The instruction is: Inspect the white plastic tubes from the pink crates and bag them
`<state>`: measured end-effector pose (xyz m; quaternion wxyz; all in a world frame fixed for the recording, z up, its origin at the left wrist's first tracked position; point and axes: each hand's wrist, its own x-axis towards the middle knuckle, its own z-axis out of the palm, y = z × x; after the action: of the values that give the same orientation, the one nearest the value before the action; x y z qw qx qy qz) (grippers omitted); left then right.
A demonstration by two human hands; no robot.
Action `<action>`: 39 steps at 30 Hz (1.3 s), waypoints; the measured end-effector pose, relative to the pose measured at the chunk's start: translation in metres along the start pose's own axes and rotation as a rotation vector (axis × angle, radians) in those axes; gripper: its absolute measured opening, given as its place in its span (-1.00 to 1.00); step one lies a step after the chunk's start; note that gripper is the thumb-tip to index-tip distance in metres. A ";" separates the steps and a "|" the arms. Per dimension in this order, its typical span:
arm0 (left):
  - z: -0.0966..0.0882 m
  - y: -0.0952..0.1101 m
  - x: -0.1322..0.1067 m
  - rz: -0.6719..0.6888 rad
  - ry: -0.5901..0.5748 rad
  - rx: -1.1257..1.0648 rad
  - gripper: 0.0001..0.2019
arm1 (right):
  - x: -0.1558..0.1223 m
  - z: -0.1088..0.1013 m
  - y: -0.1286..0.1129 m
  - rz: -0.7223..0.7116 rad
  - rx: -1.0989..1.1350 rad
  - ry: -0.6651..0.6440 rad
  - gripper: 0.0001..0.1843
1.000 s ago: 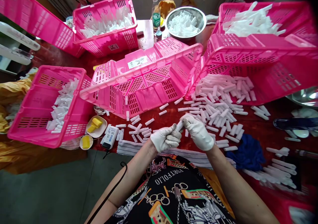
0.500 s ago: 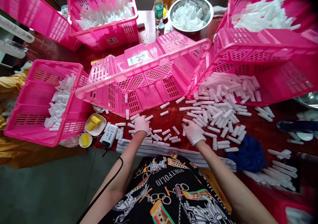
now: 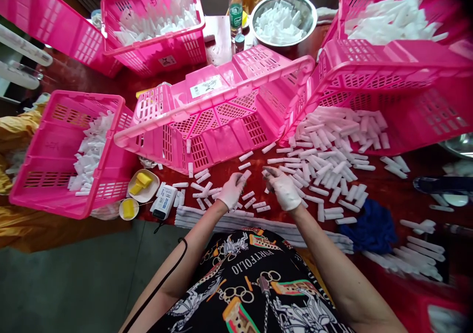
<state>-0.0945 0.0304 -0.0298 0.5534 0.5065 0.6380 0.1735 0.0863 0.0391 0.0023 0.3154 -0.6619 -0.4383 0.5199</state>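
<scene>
My left hand (image 3: 229, 192), in a white glove with the fingertips showing, is closed on a short white tube (image 3: 244, 176) that points up and to the right. My right hand (image 3: 284, 190), gloved alike, has its fingertips pinched together a little to the right of that tube. A pale bit shows at those fingertips, too small to name. Several loose white tubes (image 3: 261, 206) with small dark marks lie below and between the hands. Beside my right hand spreads a large heap of similar white tubes (image 3: 328, 168).
A tipped pink crate (image 3: 229, 148) stands ahead, another pink crate (image 3: 417, 126) behind the heap. Left are a pink crate (image 3: 40, 155) of white pieces, yellow sponges (image 3: 142, 179) and a small white box (image 3: 164, 200). A folded striped towel (image 3: 318, 235) lines the near edge; a blue cloth (image 3: 373, 227) lies right.
My left hand has moved right from the left-hand tubes and now holds a tube up. My right hand has shifted slightly, its fingertips raised and turned toward the left hand.
</scene>
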 end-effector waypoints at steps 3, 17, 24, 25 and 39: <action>0.008 0.028 -0.024 0.092 -0.073 -0.138 -0.61 | -0.009 -0.011 -0.027 -0.061 -0.006 -0.033 -0.58; 0.002 0.068 -0.060 0.027 -0.205 -0.295 -0.76 | -0.026 -0.048 -0.055 -0.092 -0.076 -0.440 -0.71; 0.002 0.074 -0.063 -0.037 -0.293 -0.590 -0.53 | -0.042 -0.036 -0.065 -0.177 0.282 -0.243 -0.68; 0.004 0.074 -0.063 -0.029 -0.290 -0.599 -0.52 | -0.043 -0.035 -0.068 -0.231 0.369 -0.153 -0.73; 0.010 0.098 -0.074 -0.056 -0.293 -0.559 -0.55 | -0.045 -0.024 -0.061 -0.208 0.139 0.057 -0.71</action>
<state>-0.0504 0.0068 0.0825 0.7619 0.3368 0.4926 0.2521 0.0910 0.0245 0.0805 0.4252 -0.6039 -0.4582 0.4945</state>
